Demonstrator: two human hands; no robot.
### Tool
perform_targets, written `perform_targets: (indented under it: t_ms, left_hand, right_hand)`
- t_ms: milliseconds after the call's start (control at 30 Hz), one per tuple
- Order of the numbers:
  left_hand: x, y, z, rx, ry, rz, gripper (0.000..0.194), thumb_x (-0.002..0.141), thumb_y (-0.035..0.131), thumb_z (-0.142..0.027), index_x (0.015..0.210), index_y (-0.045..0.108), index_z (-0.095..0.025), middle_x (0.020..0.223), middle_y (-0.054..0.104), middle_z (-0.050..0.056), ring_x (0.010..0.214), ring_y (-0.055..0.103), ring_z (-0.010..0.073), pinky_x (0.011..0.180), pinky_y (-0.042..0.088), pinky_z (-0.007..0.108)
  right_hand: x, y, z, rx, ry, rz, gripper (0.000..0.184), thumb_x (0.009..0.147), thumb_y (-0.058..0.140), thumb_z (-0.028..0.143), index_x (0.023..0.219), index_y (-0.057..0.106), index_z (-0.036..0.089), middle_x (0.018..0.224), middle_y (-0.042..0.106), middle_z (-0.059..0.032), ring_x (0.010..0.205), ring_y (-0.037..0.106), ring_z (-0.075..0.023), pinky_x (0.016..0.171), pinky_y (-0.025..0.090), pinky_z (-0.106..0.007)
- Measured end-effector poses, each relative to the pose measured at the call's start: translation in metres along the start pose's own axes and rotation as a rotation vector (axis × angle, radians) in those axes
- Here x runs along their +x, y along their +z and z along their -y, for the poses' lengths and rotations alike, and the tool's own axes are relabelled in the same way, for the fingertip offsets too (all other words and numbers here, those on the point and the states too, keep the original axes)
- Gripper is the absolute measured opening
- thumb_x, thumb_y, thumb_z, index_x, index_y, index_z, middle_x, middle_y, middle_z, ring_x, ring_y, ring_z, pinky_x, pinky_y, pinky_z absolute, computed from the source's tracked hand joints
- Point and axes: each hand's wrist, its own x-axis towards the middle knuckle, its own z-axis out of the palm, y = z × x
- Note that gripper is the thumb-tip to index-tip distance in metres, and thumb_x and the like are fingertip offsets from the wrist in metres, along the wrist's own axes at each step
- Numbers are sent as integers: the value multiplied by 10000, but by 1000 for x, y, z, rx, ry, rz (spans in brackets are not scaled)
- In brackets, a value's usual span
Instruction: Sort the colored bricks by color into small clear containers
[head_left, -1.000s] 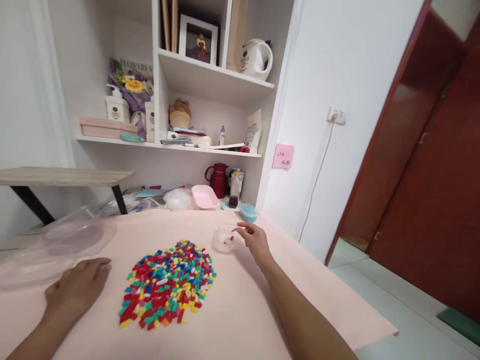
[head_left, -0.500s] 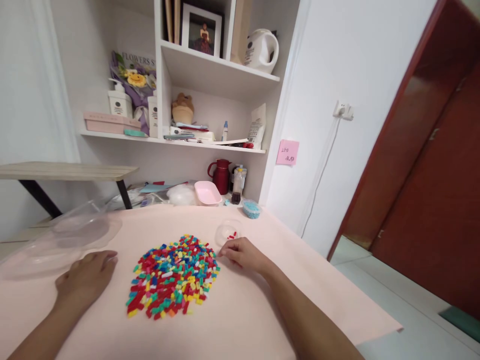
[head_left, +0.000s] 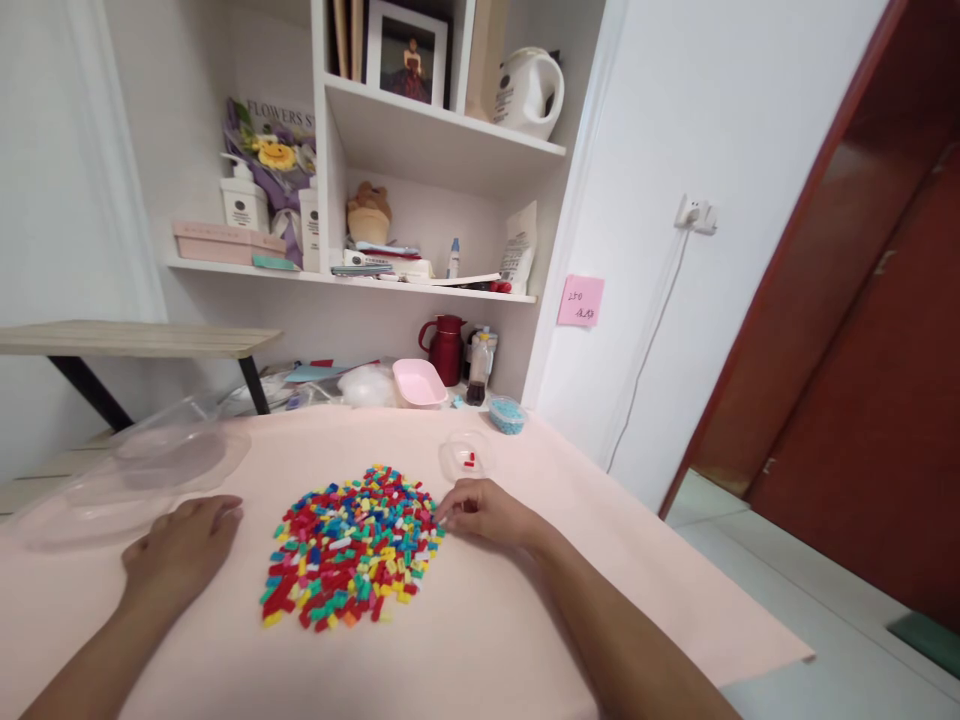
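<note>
A heap of small coloured bricks [head_left: 351, 545], red, blue, yellow, green and white, lies in the middle of the pink table [head_left: 487, 640]. My right hand [head_left: 484, 512] rests at the heap's right edge, fingers curled, fingertips pinched at the outermost bricks. What they pinch is too small to make out. Just beyond it stands a small clear cup [head_left: 465, 457] with a few red bricks inside. My left hand [head_left: 184, 548] lies flat on the table left of the heap, fingers stretched out, holding nothing.
A big clear plastic lid [head_left: 135, 475] lies at the table's left rear. A small tub of blue bricks [head_left: 505, 415], a pink tray [head_left: 420, 383] and a red jug [head_left: 447, 349] stand at the back. Shelves rise behind. The table's right edge drops to the floor by a red door.
My right hand came back from the clear cup to the right edge of the brick heap and curled its fingers there. My left hand stayed flat.
</note>
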Motion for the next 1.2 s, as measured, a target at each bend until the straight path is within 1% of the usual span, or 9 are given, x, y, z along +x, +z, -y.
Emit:
perform_targets:
  t_ms: [133,267,367,500,700,833,1000,1100,1200]
  left_hand:
    - [-1,-3,-3,18,-32,51,443,900,316,-436,1188,611,-273,1375,536,70,1252,466,312,1017,347,484]
    - [-3,-6,-5,31,-45,73,451,906,304,-434,1207,598,-272,1395,516,68,1270,449,307,1027,337,478]
    - [-3,-6,-5,34,-50,81,451,907,304,-435,1214,593,-275,1398,514,65,1276,445,304,1035,328,472]
    - [-3,-7,-5,35,-51,85,451,908,299,-432,1219,588,-278,1409,504,60,1286,434,301,1036,326,465]
    - [-2,-6,-4,36,-53,89,460,909,283,-435,1220,584,-279,1414,499,60,1287,432,298,1037,322,464]
    - [-2,-5,-4,34,-50,88,459,910,280,-436,1216,585,-279,1408,502,64,1283,434,296,1030,326,465]
    - [-1,-5,-5,31,-46,81,456,909,288,-436,1215,587,-278,1405,506,64,1283,433,297,1037,320,469]
    - [-2,-5,-5,29,-47,75,454,908,297,-438,1209,595,-276,1398,515,66,1277,439,303,1034,326,473]
    - [-2,-5,-5,24,-42,66,444,906,309,-431,1197,604,-275,1387,530,64,1268,451,303,1027,337,475]
  right_hand:
    - [-1,0,3,-62,-21,11,186,777,625,170,899,759,207,831,608,-17,681,517,-112,603,404,-197]
    - [-3,-5,3,-102,-8,-2,214,755,579,92,848,744,192,822,626,-10,672,519,-106,618,408,-198]
    - [-4,-6,6,-106,-29,-12,249,767,581,98,916,750,204,810,590,-6,657,494,-102,618,408,-199]
    - [-4,-5,8,-132,-80,49,279,798,591,137,1004,751,236,857,555,-16,713,514,-115,672,428,-210]
    - [-5,-6,6,-189,-59,51,304,775,531,57,916,750,213,891,597,-22,760,542,-125,719,445,-213]
    - [-4,-7,5,-194,-57,15,301,791,544,78,955,754,217,843,577,-18,725,525,-121,678,435,-207]
    - [-4,-5,5,-172,-71,62,297,827,597,168,1072,741,254,878,580,-23,750,542,-127,711,443,-219]
    - [-5,-5,5,-205,-68,86,282,820,576,132,1010,753,241,888,602,-22,761,550,-127,729,439,-221]
    - [-5,-8,6,-252,-42,38,274,784,564,83,918,757,224,840,593,-11,734,536,-124,715,430,-221]
